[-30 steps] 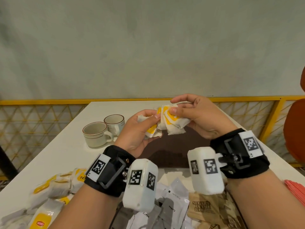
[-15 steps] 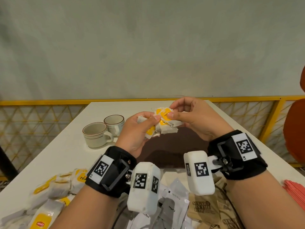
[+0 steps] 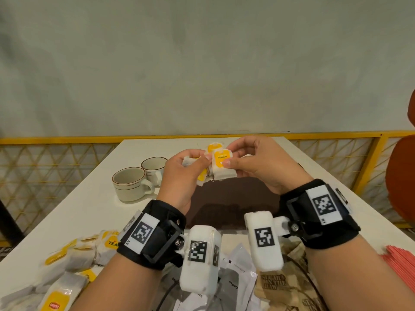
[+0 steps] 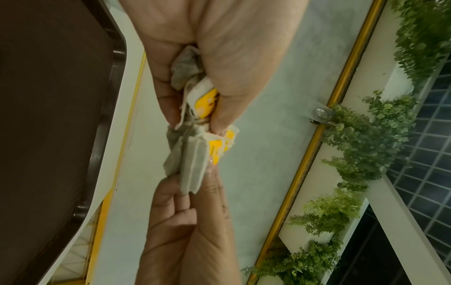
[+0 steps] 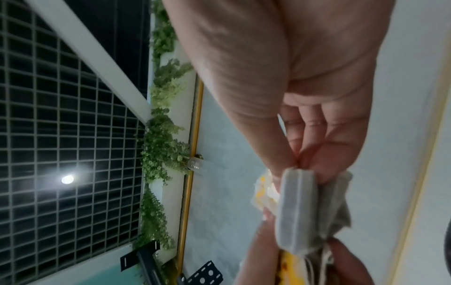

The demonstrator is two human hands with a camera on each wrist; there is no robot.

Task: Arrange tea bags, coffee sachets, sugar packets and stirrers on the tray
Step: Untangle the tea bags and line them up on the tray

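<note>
Hands raised above the dark brown rectangular tray (image 3: 226, 198) on the white desk (image 3: 74, 212). Left hand (image 3: 182, 176) pinches a bunch of white paper tea bags with yellow tags (image 3: 221, 163); right hand (image 3: 258, 162) pinches the front bag between thumb and fingers (image 3: 233, 145). Two cream ceramic cups (image 3: 134, 184) stand left of the tray.
</note>
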